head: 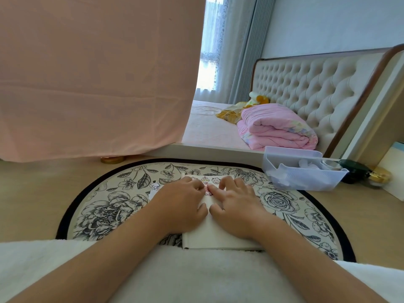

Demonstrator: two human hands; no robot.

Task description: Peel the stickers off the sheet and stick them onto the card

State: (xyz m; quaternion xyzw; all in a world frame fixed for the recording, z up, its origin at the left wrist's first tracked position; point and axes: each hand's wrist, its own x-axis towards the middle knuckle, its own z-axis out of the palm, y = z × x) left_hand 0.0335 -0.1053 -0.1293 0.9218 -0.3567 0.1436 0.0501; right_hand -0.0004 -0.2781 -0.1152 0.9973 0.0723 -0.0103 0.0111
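Note:
A white card (218,238) lies on the floral mat in front of me, with both hands on it. Small cartoon stickers (206,179) sit in a row along its far edge. A pink sticker (207,192) lies between my fingertips. My right hand (235,207) rests flat on the card and its index finger presses on this sticker. My left hand (183,205) rests on the card's left part, its bent fingertips touching beside the sticker and its thumb lying along the card. A sticker sheet (154,186) with a white dog figure peeks out left of my left hand, mostly hidden.
The round floral mat (105,206) with a black rim lies on a wooden floor. A clear plastic box (303,169) stands at the back right, with dark and gold jars beside it. A bed with a folded pink quilt (277,127) is behind it. Pink cloth (94,79) hangs at the left.

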